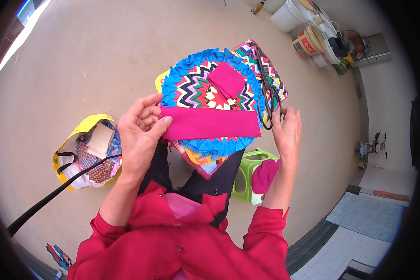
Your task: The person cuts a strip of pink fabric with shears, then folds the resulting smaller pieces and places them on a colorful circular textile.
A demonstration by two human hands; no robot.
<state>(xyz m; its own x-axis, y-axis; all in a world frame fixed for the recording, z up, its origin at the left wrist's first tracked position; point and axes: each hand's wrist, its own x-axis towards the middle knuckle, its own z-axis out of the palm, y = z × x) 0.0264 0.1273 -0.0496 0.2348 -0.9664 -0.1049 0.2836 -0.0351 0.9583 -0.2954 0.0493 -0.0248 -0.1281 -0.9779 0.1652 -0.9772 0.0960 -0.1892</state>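
Observation:
My left hand (140, 129) pinches the left end of a flat magenta cloth strip (211, 122) between thumb and fingers. The strip stretches across a round patchwork piece (192, 84) with zigzag rings and a ruffled blue edge, lying on my lap. On that patchwork rests a folded magenta cloth square (227, 80). Dark metal scissors (264, 75) lie along its right side, blades pointing away from me. My right hand (287, 129) has its thumb and fingertips on one handle loop of the scissors. A second, square-cornered patchwork piece (278, 82) shows beneath them.
On the floor at left stands a yellow bag (64, 175) of cloth scraps (94, 154). A green plastic stool (243, 175) holds magenta cloth (264, 176) at my right. Several buckets (306, 42) line the far right wall. A black strap (63, 190) crosses the lower left.

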